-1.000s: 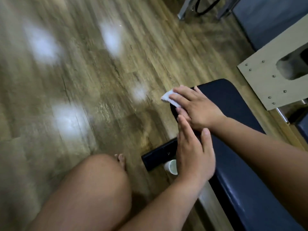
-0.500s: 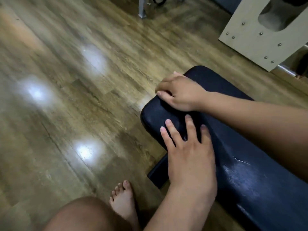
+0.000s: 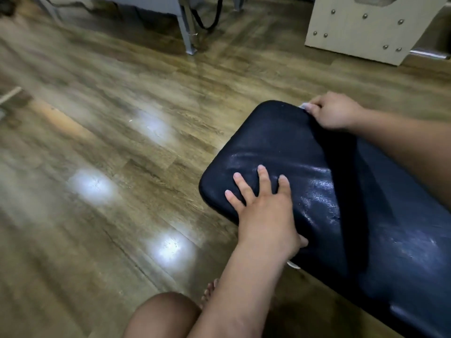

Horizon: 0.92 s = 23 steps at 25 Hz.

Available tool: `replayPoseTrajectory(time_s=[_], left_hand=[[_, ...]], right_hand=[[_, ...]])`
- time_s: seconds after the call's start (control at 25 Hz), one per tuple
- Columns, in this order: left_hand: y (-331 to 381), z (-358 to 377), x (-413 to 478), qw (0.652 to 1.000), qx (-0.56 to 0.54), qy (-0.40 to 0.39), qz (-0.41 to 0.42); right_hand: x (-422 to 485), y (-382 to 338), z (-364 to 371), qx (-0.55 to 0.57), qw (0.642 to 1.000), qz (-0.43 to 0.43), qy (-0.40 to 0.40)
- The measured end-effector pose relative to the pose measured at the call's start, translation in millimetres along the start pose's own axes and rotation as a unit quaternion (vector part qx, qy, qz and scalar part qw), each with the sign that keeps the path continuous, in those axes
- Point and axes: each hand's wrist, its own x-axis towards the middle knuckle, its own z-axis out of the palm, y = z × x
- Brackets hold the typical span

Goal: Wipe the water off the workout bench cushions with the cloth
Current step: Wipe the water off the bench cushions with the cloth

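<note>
Head view, left to right. Brown wood-plank floor (image 3: 97, 142) with bright glare patches fills the left side; a bare knee (image 3: 161, 315) and toes sit at the bottom edge.

Left hand (image 3: 264, 215): palm flat on the near-left corner of the dark navy padded vinyl bench cushion (image 3: 288, 137), fingers (image 3: 264, 181) spread, grip apart, holding nothing. Judged purpose: bracing the body and steadying the pad while the other arm reaches across.

Cushion surface right of the left hand shows glossy wet streaks and droplets (image 3: 319, 191); water remains there, so the wipe is judged incomplete.

Right hand (image 3: 334, 111): at the far edge of the cushion, grip closed on a small white cloth (image 3: 303, 106), of which only a sliver shows past the fingertips. Cloth touches the cushion rim, well apart from the wet patch.

Pale panel with metal rivets (image 3: 361, 28) stands on the floor beyond.
</note>
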Motion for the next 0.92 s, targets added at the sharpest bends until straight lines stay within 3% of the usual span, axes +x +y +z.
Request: replayPoseTrajectory(time_s=[0.12, 0.2, 0.4, 0.56, 0.64, 0.84, 0.92], left_hand=[[23, -7, -14, 0.999, 0.023, 0.025, 0.03], [72, -1, -31, 0.992, 0.068, 0.029, 0.103], [198, 51, -70, 0.958, 0.189, -0.065, 0.205], [248, 93, -96, 0.931, 0.258, -0.076, 0.248], [261, 101, -102, 0.923, 0.281, -0.068, 0.253], [260, 101, -107, 0.937, 0.273, -0.051, 0.212], [256, 104, -113, 0.95, 0.252, -0.044, 0.182]], right_hand=[[-57, 56, -16, -0.018, 0.999, 0.04, -0.002], [-107, 104, -29, -0.019, 0.997, 0.081, -0.009], [-223, 218, -64, -0.027, 0.985, 0.171, -0.024], [-317, 320, -89, -0.028, 0.964, 0.263, -0.004], [-359, 367, -100, -0.021, 0.946, 0.323, -0.01], [-442, 506, -71, -0.014, 0.924, 0.381, -0.004], [-464, 488, -76, -0.026, 0.904, 0.424, 0.051]])
